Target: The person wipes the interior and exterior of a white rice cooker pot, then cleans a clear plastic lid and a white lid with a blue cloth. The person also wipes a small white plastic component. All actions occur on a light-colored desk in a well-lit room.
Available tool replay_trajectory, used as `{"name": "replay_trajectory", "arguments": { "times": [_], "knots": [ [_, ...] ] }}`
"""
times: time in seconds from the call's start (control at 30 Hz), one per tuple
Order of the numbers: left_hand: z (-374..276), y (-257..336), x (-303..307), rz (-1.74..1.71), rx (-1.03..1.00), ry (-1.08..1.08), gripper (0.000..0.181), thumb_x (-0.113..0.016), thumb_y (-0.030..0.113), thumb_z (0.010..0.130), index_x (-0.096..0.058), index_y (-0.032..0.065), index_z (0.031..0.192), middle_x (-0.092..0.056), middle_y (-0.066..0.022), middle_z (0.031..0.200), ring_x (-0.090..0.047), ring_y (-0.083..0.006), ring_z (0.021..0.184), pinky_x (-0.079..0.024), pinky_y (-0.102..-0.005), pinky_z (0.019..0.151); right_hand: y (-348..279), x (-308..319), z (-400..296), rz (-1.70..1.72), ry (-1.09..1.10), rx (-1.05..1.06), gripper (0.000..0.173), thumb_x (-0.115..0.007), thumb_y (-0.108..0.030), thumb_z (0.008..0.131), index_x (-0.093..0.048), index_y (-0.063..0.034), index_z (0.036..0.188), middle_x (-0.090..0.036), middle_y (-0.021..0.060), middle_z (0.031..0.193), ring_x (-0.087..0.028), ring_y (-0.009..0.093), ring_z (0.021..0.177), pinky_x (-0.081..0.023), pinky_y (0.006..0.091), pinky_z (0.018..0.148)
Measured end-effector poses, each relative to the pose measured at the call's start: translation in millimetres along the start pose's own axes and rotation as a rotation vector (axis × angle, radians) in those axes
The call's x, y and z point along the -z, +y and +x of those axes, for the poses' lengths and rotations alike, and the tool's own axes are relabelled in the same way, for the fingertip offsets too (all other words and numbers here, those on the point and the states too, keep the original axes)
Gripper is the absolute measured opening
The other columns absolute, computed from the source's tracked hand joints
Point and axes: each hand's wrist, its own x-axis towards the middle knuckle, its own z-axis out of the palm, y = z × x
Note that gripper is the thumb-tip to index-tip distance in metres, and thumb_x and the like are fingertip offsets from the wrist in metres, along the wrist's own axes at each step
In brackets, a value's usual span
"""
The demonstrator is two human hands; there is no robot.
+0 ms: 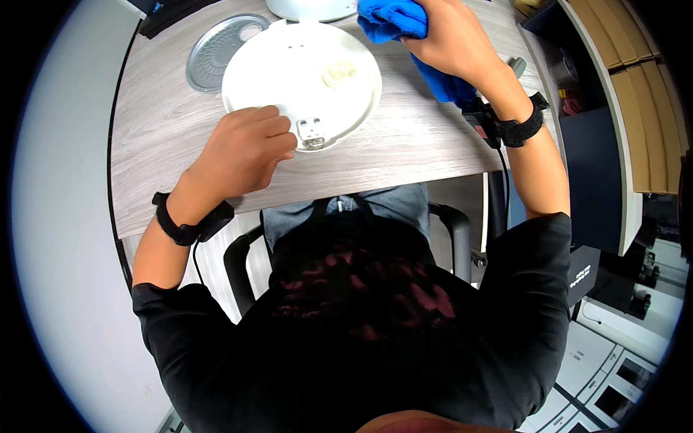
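Observation:
A round white plastic appliance lid [281, 76] lies before me with its inner side up. A metal latch piece [312, 135] sits at its near rim, and a pale yellowish patch [341, 73] shows on its right half. My left hand [249, 143] is curled at the lid's near left rim and covers part of that edge; its fingertips are hidden. In my right hand [452, 40] is a bunched blue cloth [392, 20], held right of the lid. Part of the cloth hangs below the hand toward the wrist.
A grey perforated metal plate [219, 57] lies left of the lid. Beyond it stands a white rounded appliance body [311, 8], cut off by the picture's top. A shelf with cardboard boxes [639, 119] borders the wood-grain desk [379, 146] on the right. A chair armrest [457, 227] is near my waist.

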Motion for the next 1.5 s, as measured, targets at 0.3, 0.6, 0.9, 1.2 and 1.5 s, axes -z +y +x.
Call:
{"name": "replay_trajectory", "arguments": {
  "times": [0.3,0.6,0.9,1.2,1.5],
  "knots": [
    [19,-11,-34,-0.023,-0.096,-0.087,0.015,-0.072,0.009,0.074,-0.057,0.0082,0.075,-0.049,-0.0057,0.076,-0.053,-0.0261,0.078,-0.045,-0.0377,0.066,-16,-46,21,-0.196,-0.042,0.328,0.037,-0.063,-0.009,0.082,-0.059,-0.0125,0.118,-0.061,0.0149,0.101,-0.064,0.036,0.091,-0.052,0.0464,0.078],
    [4,-11,-19,0.018,0.029,0.056,0.021,-0.077,0.026,0.080,-0.065,0.0097,0.084,-0.056,-0.0035,0.087,-0.053,-0.0260,0.090,-0.045,-0.0382,0.082,-12,-95,17,-0.398,-0.119,0.504,0.040,-0.067,-0.013,0.087,-0.068,-0.0282,0.124,-0.067,0.0058,0.107,-0.067,0.027,0.101,-0.052,0.0398,0.085],
    [-8,-15,-28,-0.310,0.188,0.006,0.031,-0.082,0.028,0.077,-0.060,0.0059,0.080,-0.052,-0.0076,0.087,-0.049,-0.0276,0.086,-0.042,-0.0375,0.077,-21,-76,31,-0.230,-0.230,0.580,0.025,-0.056,-0.017,0.088,-0.070,-0.0154,0.109,-0.063,0.0062,0.092,-0.064,0.027,0.089,-0.050,0.0403,0.080],
    [-1,-16,-33,-0.311,0.174,0.082,0.037,-0.084,0.027,0.074,-0.055,0.0053,0.072,-0.050,-0.0075,0.082,-0.046,-0.0264,0.081,-0.039,-0.0371,0.070,-25,-66,6,-0.361,-0.128,0.783,0.020,-0.069,-0.018,0.081,-0.077,-0.0226,0.098,-0.067,-0.0044,0.092,-0.063,0.018,0.097,-0.047,0.0342,0.085],
    [4,-16,-31,-0.316,0.127,0.102,0.039,-0.084,0.029,0.074,-0.052,0.0058,0.069,-0.045,-0.0074,0.078,-0.041,-0.0246,0.076,-0.036,-0.0364,0.066,-33,-64,2,-0.298,-0.169,0.815,0.019,-0.068,-0.016,0.081,-0.077,-0.0238,0.095,-0.067,-0.0060,0.091,-0.062,0.017,0.098,-0.046,0.0330,0.085]
  ]
}}
